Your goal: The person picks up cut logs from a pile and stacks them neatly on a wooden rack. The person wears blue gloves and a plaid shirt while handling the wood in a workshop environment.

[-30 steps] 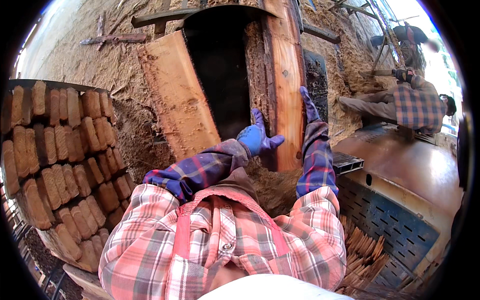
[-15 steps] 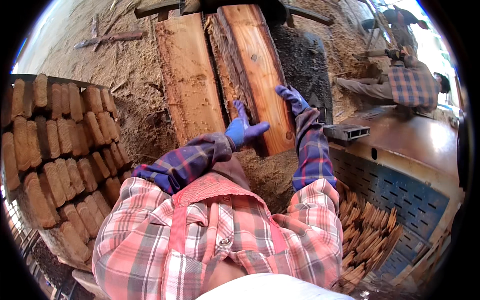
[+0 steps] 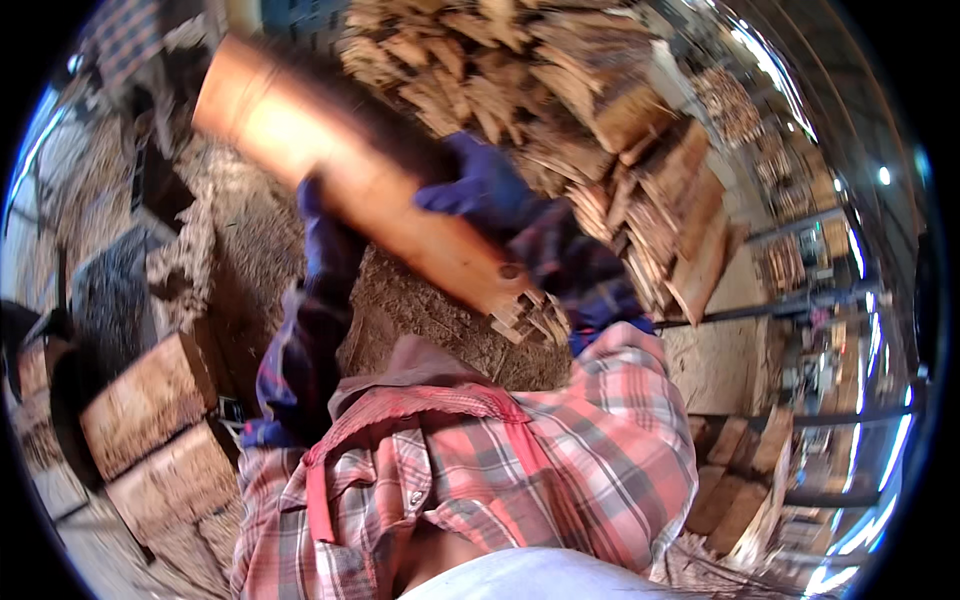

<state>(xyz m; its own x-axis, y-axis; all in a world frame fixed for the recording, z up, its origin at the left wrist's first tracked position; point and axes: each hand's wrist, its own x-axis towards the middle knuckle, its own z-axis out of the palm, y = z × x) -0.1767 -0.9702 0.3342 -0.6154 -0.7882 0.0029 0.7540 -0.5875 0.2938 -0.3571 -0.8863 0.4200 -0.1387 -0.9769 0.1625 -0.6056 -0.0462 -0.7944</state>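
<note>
A thick wooden slab (image 3: 375, 190), smooth and orange-brown on its upper face, slants in front of me from far left to near right, raised off the ground. My left hand (image 3: 325, 225), in a purple-blue glove, grips its near-left edge; the fingers beneath are hidden. On the opposite edge my right hand (image 3: 480, 180), gloved alike, clasps the slab with its thumb over the top face. The slab's near end, with a dark knot, has splintered pale bits beside it. Motion blurs both hands and the wood.
A heap of split wood pieces (image 3: 480, 70) lies beyond the slab, with larger slabs (image 3: 680, 200) leaning at its right. Thick sawn timbers (image 3: 150, 400) lie at the left. Sawdust covers the floor (image 3: 430, 325). Part of a person's checked shirt (image 3: 125, 40) shows at the far left.
The slab has been lifted from beside another timber, and my hands have closed on it. My body has turned right, bringing the split-wood heap in front and the timbers to my left.
</note>
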